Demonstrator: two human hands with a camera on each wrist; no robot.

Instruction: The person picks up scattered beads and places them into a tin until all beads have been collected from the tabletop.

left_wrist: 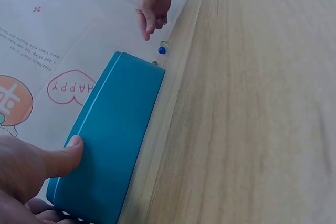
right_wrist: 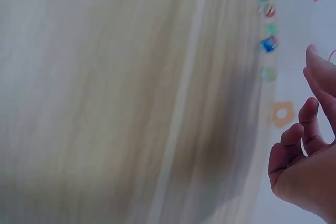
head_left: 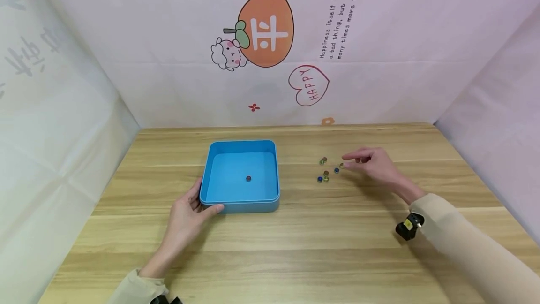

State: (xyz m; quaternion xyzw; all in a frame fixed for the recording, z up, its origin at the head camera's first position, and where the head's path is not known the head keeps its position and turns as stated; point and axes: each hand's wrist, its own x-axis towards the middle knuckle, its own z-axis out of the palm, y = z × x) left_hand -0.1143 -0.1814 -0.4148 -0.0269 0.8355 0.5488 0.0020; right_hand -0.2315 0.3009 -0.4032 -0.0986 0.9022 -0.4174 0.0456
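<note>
A square blue open box (head_left: 244,206) stands on the wooden table, left of centre. My left hand (head_left: 185,217) holds its near left corner, the thumb (left_wrist: 65,160) against the front wall and the other fingers along the left side. One dark reddish marble (head_left: 248,178) lies on the box floor. To the right, several glass marbles (head_left: 326,173) are scattered on the table. Over their right edge hovers my right hand (head_left: 375,165), nothing in its fingers, thumb and index finger apart. Its fingertips are nearest a yellowish marble (head_left: 341,165), with a blue marble (head_left: 336,170) just beside that.
White printed cloth (head_left: 177,83) rises behind the table (head_left: 270,257) and along both sides. A small black device (head_left: 408,228) is strapped at the right sleeve's cuff. Bare wood lies between the box and the marbles.
</note>
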